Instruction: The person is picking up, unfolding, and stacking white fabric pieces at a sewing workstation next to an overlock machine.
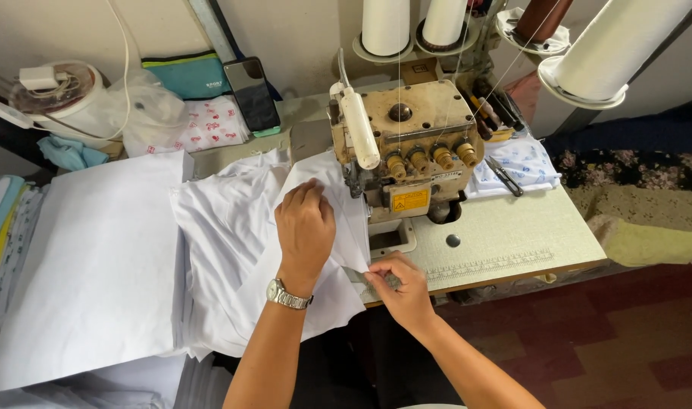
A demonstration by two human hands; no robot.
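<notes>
White fabric (232, 227) before the overlock sewing machine (406, 151): left hand (306, 227) flat, open on it (wristwatch worn); right hand (403, 284) pinching its edge.

Four thread cones (386, 23) stand above one overlock sewing machine (406, 144), which carries four brass tension knobs (431, 157). One phone (252, 95) leans against the wall, one pair of snips (503, 174) lies on the table, and one wristwatch (287, 295) is worn.
</notes>
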